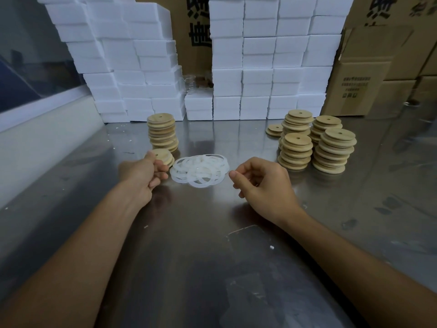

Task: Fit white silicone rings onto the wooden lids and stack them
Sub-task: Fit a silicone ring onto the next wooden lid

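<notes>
While both hands hover over the steel counter (pixel 212 233), the head view shows the left hand (pixel 139 176) loosely curled beside a short stack of round wooden lids (pixel 163 156), contact unclear; right hand (pixel 262 183) curled, holding nothing visible; heap of thin white translucent silicone rings (pixel 199 170) lies between them; taller left lid stack (pixel 163 133); right lid stacks (pixel 316 143); rings likely floppy, light, clingy, so pinch one edge; lids stiff, grip by the rim.

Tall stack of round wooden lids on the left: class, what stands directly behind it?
Behind the tall stack of round wooden lids rises a wall of white foam blocks, with brown cardboard boxes showing through a gap. The stack covers the blocks' lowest part.
</notes>
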A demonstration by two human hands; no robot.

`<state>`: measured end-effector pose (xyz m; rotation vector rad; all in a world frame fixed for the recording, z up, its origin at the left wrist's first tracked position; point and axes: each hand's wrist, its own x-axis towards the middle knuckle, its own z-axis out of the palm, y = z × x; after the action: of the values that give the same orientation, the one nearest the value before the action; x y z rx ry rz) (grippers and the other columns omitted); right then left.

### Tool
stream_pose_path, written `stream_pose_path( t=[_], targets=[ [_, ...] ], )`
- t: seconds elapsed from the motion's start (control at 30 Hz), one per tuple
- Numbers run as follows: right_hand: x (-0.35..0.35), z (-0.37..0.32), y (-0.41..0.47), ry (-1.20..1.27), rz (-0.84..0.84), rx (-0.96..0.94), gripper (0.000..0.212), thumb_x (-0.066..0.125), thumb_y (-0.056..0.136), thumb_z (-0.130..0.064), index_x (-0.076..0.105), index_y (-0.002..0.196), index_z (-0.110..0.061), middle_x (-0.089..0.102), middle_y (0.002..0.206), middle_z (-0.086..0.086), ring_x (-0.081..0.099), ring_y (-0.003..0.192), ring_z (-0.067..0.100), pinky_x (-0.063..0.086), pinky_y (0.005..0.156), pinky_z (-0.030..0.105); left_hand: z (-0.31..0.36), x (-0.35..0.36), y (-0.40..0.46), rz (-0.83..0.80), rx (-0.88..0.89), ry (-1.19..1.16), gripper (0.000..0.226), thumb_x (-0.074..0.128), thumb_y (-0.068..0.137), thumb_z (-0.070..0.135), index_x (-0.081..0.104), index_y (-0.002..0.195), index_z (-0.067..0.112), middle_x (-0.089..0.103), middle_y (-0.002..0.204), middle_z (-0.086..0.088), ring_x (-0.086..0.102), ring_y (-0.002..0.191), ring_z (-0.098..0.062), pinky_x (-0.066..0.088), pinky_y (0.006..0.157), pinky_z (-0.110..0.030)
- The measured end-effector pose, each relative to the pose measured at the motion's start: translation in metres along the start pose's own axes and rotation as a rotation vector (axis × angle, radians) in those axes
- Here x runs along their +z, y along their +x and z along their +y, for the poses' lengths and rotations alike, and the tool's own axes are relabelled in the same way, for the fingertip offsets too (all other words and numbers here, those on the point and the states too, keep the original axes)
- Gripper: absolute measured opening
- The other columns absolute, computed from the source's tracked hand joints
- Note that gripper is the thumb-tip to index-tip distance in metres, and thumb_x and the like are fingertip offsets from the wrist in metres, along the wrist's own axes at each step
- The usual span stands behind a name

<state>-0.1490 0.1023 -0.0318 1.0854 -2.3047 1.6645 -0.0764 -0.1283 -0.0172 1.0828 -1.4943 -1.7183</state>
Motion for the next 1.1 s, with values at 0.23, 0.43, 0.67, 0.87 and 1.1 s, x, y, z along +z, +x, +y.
stream_pose_path(
  t=[0.23, 0.43, 0.67, 0.87, 1.1],
  targets=[
    [-0.021, 0.016, 0.012, -0.307, 0.300, -0.184, 0.037, 0.069, 0.088, -0.018, 0.055, 0.122, -0.019, 0.047, 0.134, 0.000, 0.056, 0.076, -0.010, 0.043, 0.065, 0.014, -0.025, 0.010, -0.014, -0.010, 0.558, 0.400, 0.033, 0.064, 0.091, 0.030, 0.059, 0.061, 0.015, 0.060, 0.055, -0.003, 0.049, 0.039, -0.009, 0.041, 0.045, -0.023],
    [-0.048, 0.041, 0.025, -0.609, 0.132, 0.061, 0.075, 0.064, 0.090, -0.025, 0.022, 0.151, -0.027, 0.014, 0.159, -0.007, 0.048, 0.117, 0.024, 0.052, 0.076, 0.046, -0.034, 0.016, -0.033, -0.268, 0.982, 0.937, 0.018, 0.071, 0.080, 0.050, 0.071, 0.092, 0.036, 0.056, 0.064, 0.015, 0.053, 0.066, -0.006, 0.037, 0.058, -0.025],
    [-0.054, 0.050, 0.032, -0.519, 0.327, 0.043, 0.040, 0.059, 0.087, -0.001, 0.058, 0.127, -0.008, 0.045, 0.131, 0.010, 0.055, 0.104, 0.031, 0.052, 0.084, 0.048, -0.030, 0.019, -0.042, -0.267, 0.965, 1.019, 0.015, 0.063, 0.092, 0.038, 0.076, 0.094, 0.030, 0.069, 0.096, 0.009, 0.059, 0.092, -0.018, 0.046, 0.072, -0.034],
    [-0.052, 0.044, 0.029, -0.392, 0.421, -0.094, 0.027, 0.068, 0.086, -0.005, 0.065, 0.112, -0.001, 0.054, 0.115, 0.012, 0.045, 0.096, 0.006, 0.036, 0.082, 0.001, -0.029, 0.021, -0.045, -0.238, 0.985, 1.008, 0.018, 0.054, 0.098, 0.024, 0.069, 0.096, 0.015, 0.063, 0.104, 0.000, 0.057, 0.095, -0.023, 0.049, 0.076, -0.043],
    [-0.040, 0.030, 0.024, -0.231, 0.401, -0.134, 0.011, 0.073, 0.085, -0.008, 0.071, 0.095, -0.002, 0.054, 0.121, 0.013, 0.052, 0.096, -0.007, 0.040, 0.080, 0.002, -0.023, 0.025, -0.055, -0.211, 0.984, 0.651, 0.015, 0.054, 0.097, 0.008, 0.057, 0.083, 0.012, 0.058, 0.084, 0.001, 0.053, 0.078, -0.020, 0.042, 0.067, -0.034]
  ],
)
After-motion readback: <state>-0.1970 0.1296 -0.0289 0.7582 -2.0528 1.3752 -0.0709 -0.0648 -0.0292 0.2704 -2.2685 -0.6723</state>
